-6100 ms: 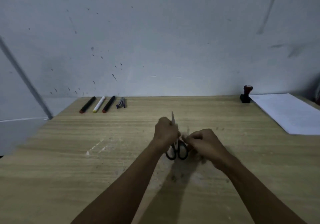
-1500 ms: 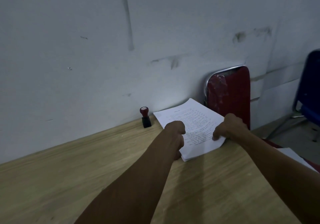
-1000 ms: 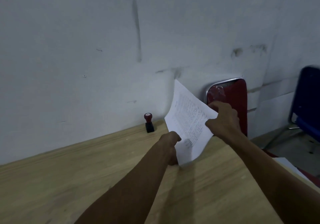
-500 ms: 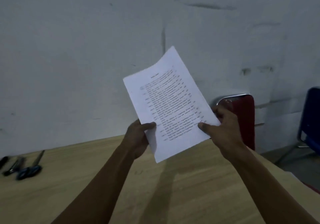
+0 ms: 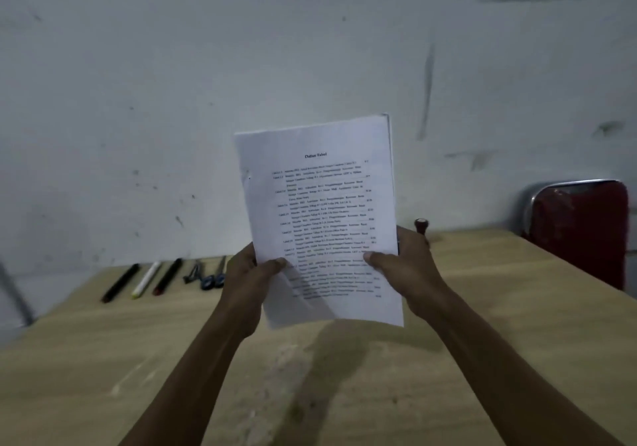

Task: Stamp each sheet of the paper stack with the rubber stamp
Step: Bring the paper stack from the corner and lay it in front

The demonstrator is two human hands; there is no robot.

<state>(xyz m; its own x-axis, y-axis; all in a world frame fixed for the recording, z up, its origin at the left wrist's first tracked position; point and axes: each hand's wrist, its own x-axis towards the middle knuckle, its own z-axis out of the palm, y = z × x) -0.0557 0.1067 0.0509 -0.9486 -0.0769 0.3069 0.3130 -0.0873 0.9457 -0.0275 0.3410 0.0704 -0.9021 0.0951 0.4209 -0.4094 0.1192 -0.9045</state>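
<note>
Holding the paper stack (image 5: 320, 218) upright above the worktop (image 5: 499, 325), we pinch its lower edges, left hand (image 5: 246, 278) and right hand (image 5: 408, 269) thumbs in front. Rubber stamp (image 5: 421, 226) stands far right.

I see both of my forearms reaching up from the bottom edge of the view, bare, converging toward the middle. My left hand (image 5: 245, 275) is raised with its back toward me, thumb pressed across the front face of the paper stack (image 5: 320, 218) at its left edge, the other fingers hidden behind. My right hand (image 5: 408, 269) mirrors it at the right edge, thumb lying flat on the printed front, fingers wrapped behind. Both wrists are cocked slightly back, and the two hands sit level with each other, well apart.
</note>
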